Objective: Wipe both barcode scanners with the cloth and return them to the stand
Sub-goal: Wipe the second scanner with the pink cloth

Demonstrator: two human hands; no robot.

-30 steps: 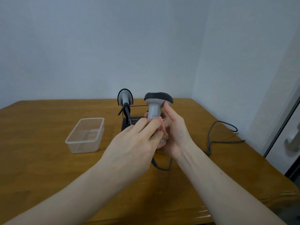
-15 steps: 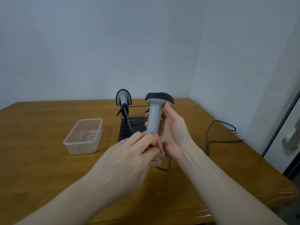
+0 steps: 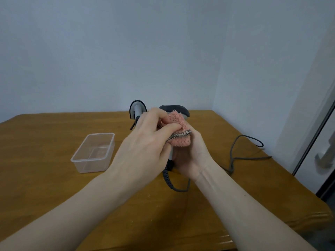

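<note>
My right hand (image 3: pixel 192 156) is gripping the grey, dark-headed barcode scanner (image 3: pixel 178 110) upright above the wooden table (image 3: pixel 45 178); my left hand (image 3: pixel 145 145) is pinching the soft pink fluffy cloth (image 3: pixel 178 131) against its rigid, probably slippery handle.

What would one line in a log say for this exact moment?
step: wiping scanner | left hand: pink cloth against held scanner | right hand: gripping scanner handle | second scanner: behind hands

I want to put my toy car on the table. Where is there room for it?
Bare wood lies left of the clear plastic box, and along the near edge of the table under the forearms. It is crowded in the middle: the left hand and right hand hold the cloth and scanner, and the cable loops on the right.
</note>
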